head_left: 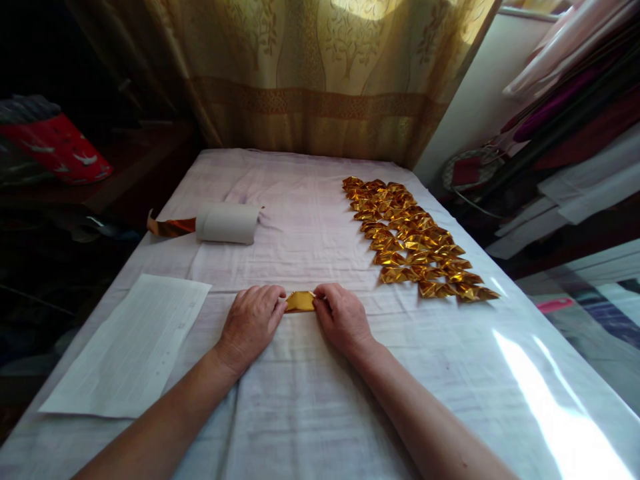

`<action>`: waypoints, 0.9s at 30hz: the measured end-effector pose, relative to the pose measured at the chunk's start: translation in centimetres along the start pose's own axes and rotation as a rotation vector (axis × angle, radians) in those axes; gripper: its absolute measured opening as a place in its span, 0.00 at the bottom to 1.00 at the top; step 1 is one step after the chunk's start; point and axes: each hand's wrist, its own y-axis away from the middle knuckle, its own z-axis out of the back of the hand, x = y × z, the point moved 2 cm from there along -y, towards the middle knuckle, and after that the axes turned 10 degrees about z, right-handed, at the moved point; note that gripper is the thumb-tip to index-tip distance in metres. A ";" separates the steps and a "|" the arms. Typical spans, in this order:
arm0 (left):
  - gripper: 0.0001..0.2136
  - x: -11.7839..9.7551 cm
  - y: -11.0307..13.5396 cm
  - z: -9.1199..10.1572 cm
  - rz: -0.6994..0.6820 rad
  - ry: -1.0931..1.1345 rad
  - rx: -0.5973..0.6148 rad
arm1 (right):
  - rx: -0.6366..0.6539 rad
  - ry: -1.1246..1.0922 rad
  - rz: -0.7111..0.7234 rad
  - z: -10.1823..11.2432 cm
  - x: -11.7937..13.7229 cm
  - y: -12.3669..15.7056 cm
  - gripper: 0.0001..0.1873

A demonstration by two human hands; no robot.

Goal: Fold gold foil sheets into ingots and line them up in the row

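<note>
Between my two hands, low over the middle of the table, is a small folded piece of gold foil paper [300,302]. My left hand [255,317] pinches its left end, fingers bent over it and thumb close in. At the other end my right hand [344,317] grips in the same way. Both ends of the foil are partly hidden by the fingers. Off to the right stand several rows of folded gold foil ingots [407,233], shiny and pointed at both ends.
A pale cloth [295,413] covers the table. A printed paper sheet [130,347] lies at left, and behind it a grey-white cylinder [227,223] rests beside a strip of coppery foil [175,228]. A curtain [310,87] hangs beyond the far edge. Clothes [590,153] hang at right.
</note>
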 end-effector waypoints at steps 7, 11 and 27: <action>0.12 -0.2 0.2 0.0 -0.089 -0.070 0.019 | 0.055 0.035 0.042 0.1 0.2 0.0 0.10; 0.11 -0.6 0.1 0.3 -0.105 -0.093 0.023 | 0.133 0.138 0.138 0.2 1.0 0.2 0.17; 0.13 -0.8 0.5 0.3 -0.120 -0.124 -0.006 | 0.394 0.227 0.089 0.6 1.2 1.6 0.33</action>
